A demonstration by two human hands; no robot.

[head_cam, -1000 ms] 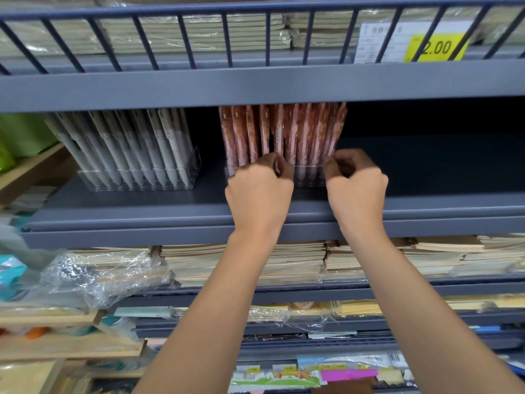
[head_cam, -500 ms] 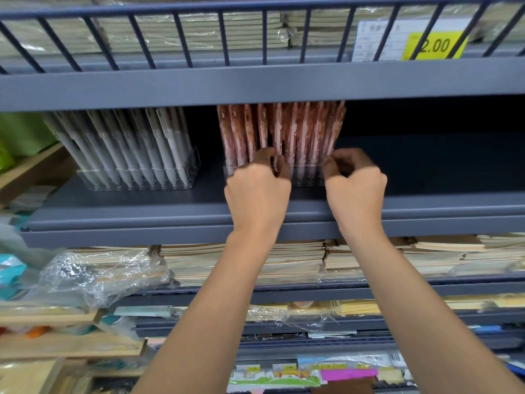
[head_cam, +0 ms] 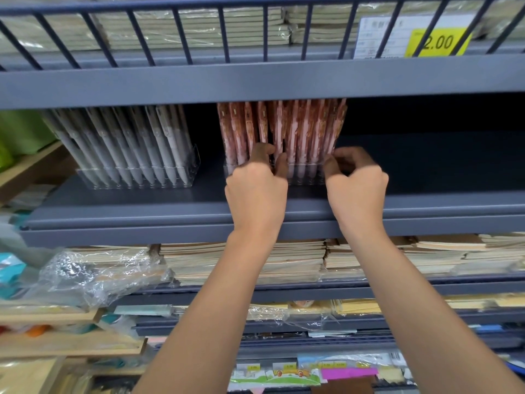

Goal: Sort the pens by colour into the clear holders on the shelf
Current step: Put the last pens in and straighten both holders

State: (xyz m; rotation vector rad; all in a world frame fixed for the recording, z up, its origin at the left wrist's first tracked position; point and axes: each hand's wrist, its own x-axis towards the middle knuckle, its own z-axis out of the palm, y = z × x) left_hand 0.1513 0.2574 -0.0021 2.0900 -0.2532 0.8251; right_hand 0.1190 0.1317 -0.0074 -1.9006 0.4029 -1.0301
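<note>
Several pink patterned pens (head_cam: pixel 301 129) stand in a clear holder (head_cam: pixel 306 177) in the middle of the grey shelf (head_cam: pixel 142 206). My left hand (head_cam: pixel 257 189) reaches into that row, its finger and thumb pinching one pink pen near its lower end. My right hand (head_cam: pixel 355 183) is at the holder's right end with fingers curled against the outermost pink pens; its grip is partly hidden. To the left, several grey-white pens (head_cam: pixel 125 143) lean in a second clear holder (head_cam: pixel 136 180).
A railed upper shelf (head_cam: pixel 255 78) hangs low over the pens and carries a yellow price tag (head_cam: pixel 437 42). The shelf is dark and bare to the right of the pink pens. Stacks of wrapped notebooks (head_cam: pixel 284 260) fill the shelves below. Wooden racks (head_cam: pixel 56 348) stand at lower left.
Both hands have stayed at the pink pen holder. My left hand's fingers have pushed slightly deeper between the pens.
</note>
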